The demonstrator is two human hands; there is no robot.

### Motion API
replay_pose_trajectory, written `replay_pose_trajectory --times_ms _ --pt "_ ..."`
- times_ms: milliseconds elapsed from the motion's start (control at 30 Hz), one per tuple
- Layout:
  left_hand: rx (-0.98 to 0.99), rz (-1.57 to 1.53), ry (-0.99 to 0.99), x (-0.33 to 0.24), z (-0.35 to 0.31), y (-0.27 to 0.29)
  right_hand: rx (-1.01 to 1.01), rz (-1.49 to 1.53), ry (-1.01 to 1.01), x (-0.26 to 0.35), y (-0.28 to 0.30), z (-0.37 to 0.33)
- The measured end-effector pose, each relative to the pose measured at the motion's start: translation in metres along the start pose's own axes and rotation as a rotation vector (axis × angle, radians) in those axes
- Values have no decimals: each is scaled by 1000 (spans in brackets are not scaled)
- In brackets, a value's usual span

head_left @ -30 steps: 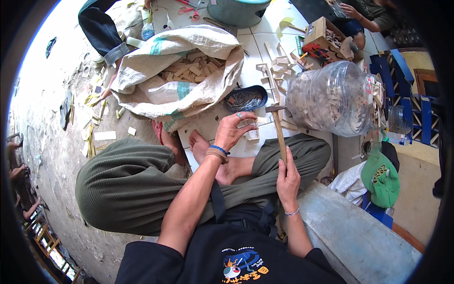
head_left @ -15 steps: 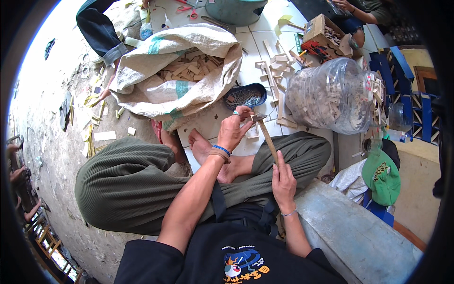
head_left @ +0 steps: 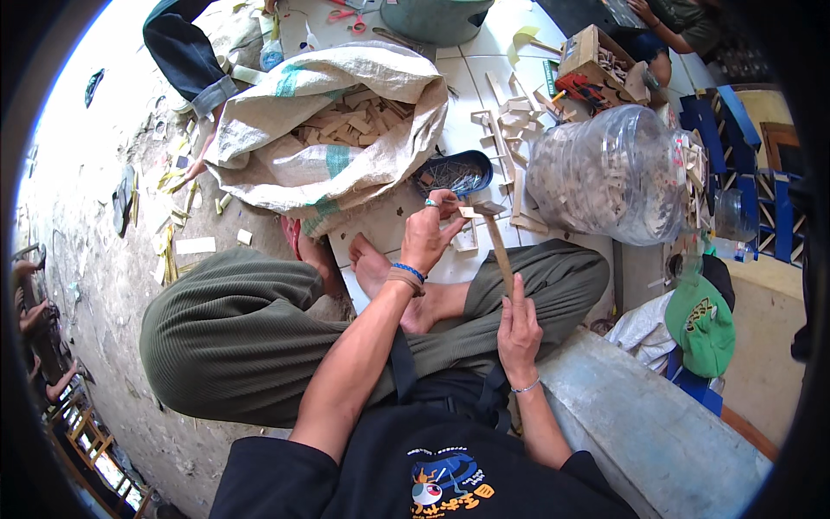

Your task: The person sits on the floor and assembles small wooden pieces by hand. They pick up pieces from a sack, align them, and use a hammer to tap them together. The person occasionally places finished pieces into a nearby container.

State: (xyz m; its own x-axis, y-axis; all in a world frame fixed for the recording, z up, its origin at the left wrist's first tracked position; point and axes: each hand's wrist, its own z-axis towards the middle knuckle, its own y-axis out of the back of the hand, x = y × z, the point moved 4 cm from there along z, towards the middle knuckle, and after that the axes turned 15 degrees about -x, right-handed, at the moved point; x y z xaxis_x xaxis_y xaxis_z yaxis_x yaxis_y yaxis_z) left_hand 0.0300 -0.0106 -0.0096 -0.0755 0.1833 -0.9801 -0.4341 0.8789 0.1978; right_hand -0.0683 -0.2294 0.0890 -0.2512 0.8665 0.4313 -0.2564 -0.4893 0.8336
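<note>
My left hand (head_left: 425, 238), with a ring and blue and brown wrist bands, pinches a small pale wooden piece (head_left: 467, 212) over the white tiles between my crossed legs. A small wooden frame (head_left: 465, 236) stands just below that piece; whether they touch I cannot tell. My right hand (head_left: 519, 336) is wrapped round the wooden handle of a hammer (head_left: 498, 253). The hammer's metal head is right beside the pinched piece. Just beyond my left fingers lies a blue oval tray (head_left: 486, 177) of thin metal nails. Any nail between my left fingers is too small to make out.
A white woven sack (head_left: 259, 130) of wooden pieces lies open ahead on the left. To the right are small wooden frames (head_left: 510, 130), a clear plastic jug (head_left: 596, 173) full of pieces and a cardboard box (head_left: 588, 56). Other people sit nearby. A green cap (head_left: 699, 324) lies far right.
The hammer head has shifted to the right, uncovering more of the wooden piece. My left hand keeps its pinch in nearly the same place. The whole view has slid slightly.
</note>
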Motion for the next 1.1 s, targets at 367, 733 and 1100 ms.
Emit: replay_pose_trajectory --times_ms 367,733,1100 --pt "-17 -7 -31 0 -1 -2 -10 1 -7 1 0 3" --pt "-26 0 -56 5 0 -3 0 4 27 -1 3 6" --pt "18 -37 118 -15 11 -9 -94 210 -262 12 8 59"
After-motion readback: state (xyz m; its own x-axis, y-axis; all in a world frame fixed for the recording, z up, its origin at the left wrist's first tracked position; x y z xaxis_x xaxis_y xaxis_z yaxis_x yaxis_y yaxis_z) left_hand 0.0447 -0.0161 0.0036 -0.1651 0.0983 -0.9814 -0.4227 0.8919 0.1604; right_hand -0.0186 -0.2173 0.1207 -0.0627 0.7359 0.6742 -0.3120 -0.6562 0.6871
